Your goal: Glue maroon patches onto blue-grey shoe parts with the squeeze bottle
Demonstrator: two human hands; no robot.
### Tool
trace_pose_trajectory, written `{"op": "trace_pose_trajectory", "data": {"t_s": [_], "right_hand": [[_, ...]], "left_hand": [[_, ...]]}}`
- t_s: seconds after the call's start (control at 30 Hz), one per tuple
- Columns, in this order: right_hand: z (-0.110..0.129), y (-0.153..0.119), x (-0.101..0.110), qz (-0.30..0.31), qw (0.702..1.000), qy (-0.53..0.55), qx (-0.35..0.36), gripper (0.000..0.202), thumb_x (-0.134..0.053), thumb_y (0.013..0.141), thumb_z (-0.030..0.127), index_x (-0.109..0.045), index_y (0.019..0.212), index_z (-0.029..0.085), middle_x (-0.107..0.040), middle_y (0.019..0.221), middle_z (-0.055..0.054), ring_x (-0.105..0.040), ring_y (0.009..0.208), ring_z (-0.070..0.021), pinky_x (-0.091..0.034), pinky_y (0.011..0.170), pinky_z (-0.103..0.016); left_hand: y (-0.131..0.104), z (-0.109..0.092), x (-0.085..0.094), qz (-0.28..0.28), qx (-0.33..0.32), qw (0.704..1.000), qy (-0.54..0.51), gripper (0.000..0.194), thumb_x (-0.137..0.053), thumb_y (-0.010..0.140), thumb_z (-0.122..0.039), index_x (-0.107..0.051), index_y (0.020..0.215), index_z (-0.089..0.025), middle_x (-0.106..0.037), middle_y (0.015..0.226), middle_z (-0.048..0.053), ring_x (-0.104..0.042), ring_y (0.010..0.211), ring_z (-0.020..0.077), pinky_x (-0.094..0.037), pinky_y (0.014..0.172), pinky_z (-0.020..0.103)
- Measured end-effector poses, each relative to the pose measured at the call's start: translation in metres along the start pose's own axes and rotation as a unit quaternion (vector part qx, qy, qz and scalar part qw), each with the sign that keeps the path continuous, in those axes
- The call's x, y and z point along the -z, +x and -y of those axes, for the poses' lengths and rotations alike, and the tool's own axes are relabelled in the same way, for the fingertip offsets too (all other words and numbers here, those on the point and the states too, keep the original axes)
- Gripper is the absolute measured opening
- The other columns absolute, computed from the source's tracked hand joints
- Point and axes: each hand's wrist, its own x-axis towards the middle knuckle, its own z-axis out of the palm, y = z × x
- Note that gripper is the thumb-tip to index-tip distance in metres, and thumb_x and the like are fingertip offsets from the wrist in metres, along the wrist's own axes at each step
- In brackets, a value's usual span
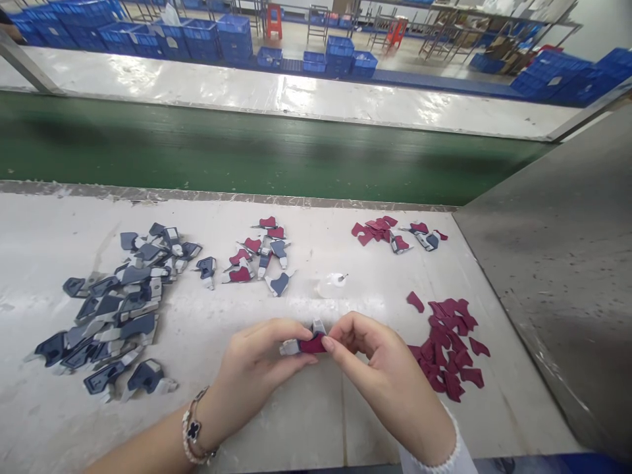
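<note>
Near the front middle of the table, my left hand (269, 359) grips a small grey and dark-blue plastic part (291, 347) between thumb and fingers. A dark-red flat piece (312, 343) lies on its face. My right hand (368, 355) pinches at that piece's right end, thumb and index finger closed on it. To the left spreads a heap of dark-blue and grey plastic parts (135, 276). Beyond my hands lies a group of similar parts, several with red faces (240, 274). Loose dark-red pieces (447, 329) are piled to the right of my right hand.
A small clear bottle (332, 286) lies beyond my hands. At the back right are more red pieces (378, 228) and a few parts (399, 243). A metal panel (553, 250) bounds the right side. Behind the table runs a green belt (247, 151), with blue crates (200, 39) farther off.
</note>
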Motion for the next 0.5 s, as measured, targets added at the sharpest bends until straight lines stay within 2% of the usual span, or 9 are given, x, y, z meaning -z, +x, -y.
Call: {"op": "trace_pose_trajectory", "data": {"t_s": [0.23, 0.4, 0.5], "right_hand": [[-0.002, 0.001, 0.004, 0.016, 1.000, 0.015, -0.023, 0.018, -0.062, 0.092, 0.032, -0.059, 0.080, 0.019, -0.060, 0.077, 0.000, -0.056, 0.075, -0.0154, -0.044, 0.069, -0.028], [-0.009, 0.005, 0.010, 0.090, 0.989, 0.118, -0.017, 0.024, -0.060, 0.094, 0.042, -0.059, 0.105, 0.020, -0.057, 0.092, -0.001, -0.053, 0.086, -0.0158, -0.044, 0.076, -0.028], [-0.010, 0.005, 0.010, 0.124, 0.985, 0.117, 0.002, 0.025, -0.056, 0.097, 0.042, -0.062, 0.103, 0.019, -0.059, 0.092, -0.002, -0.052, 0.082, -0.0149, -0.043, 0.073, -0.027]], "left_hand": [[0.003, -0.005, 0.002, -0.003, -0.062, 0.997, 0.036, 0.025, -0.076, 0.083, -0.024, -0.062, 0.103, -0.029, -0.071, 0.096, -0.005, -0.069, 0.083, 0.0126, -0.057, 0.076, 0.021], [0.004, -0.009, 0.004, 0.004, -0.078, 0.997, 0.012, 0.030, -0.077, 0.081, -0.020, -0.061, 0.105, -0.028, -0.072, 0.097, -0.005, -0.070, 0.082, 0.0114, -0.058, 0.077, 0.018], [0.007, -0.009, 0.004, 0.001, -0.130, 0.991, -0.021, 0.028, -0.076, 0.082, -0.019, -0.062, 0.106, -0.023, -0.072, 0.095, -0.001, -0.070, 0.081, 0.0117, -0.058, 0.076, 0.016]]}}
